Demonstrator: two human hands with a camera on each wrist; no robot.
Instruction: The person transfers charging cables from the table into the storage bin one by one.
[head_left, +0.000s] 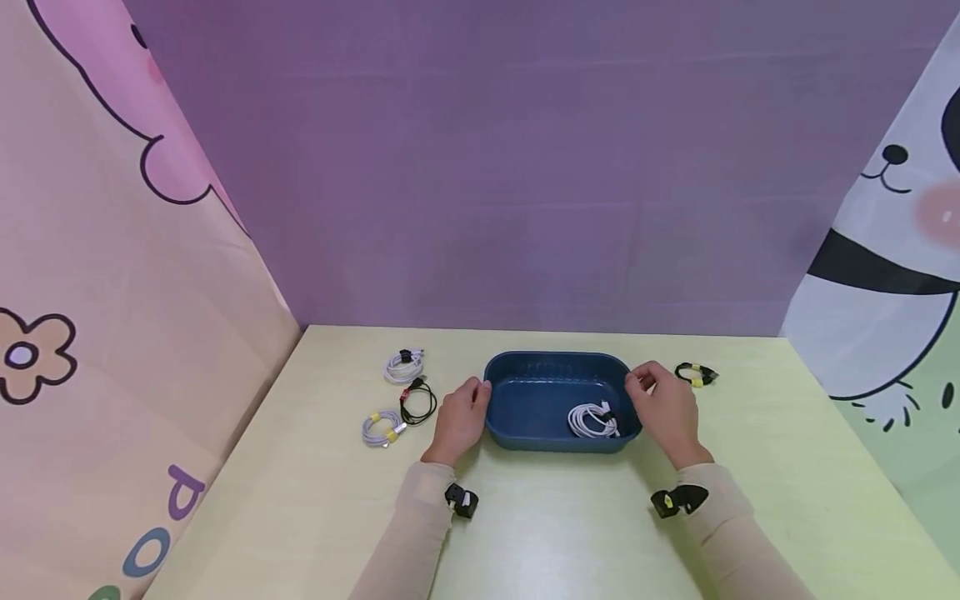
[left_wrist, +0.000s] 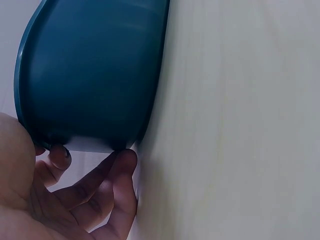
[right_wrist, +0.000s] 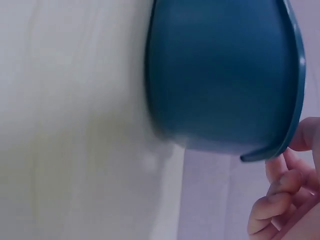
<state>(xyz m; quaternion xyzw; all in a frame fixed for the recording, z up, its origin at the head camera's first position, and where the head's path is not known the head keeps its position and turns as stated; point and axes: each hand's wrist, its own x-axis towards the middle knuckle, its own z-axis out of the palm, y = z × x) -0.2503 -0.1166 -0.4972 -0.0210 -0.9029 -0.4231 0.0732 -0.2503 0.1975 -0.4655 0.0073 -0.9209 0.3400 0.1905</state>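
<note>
A dark blue basin (head_left: 525,408) sits on the table with a white coiled cable (head_left: 593,420) inside, near its right front. My left hand (head_left: 460,421) holds the basin's left end; in the left wrist view, fingers of the left hand (left_wrist: 85,195) touch the wall of the basin (left_wrist: 95,75) from outside. At the right end, my right hand (head_left: 666,411) pinches the rim between thumb and fingers. The right wrist view shows the right hand (right_wrist: 295,195) at the rim of the basin (right_wrist: 220,75), its other fingers curled.
Left of the basin lie a white coiled cable (head_left: 405,367), a black one (head_left: 418,402) and a grey one with yellow ties (head_left: 383,428). A black cable with a yellow tie (head_left: 696,375) lies at the right. A purple backdrop (head_left: 525,167) stands behind the table (head_left: 555,533).
</note>
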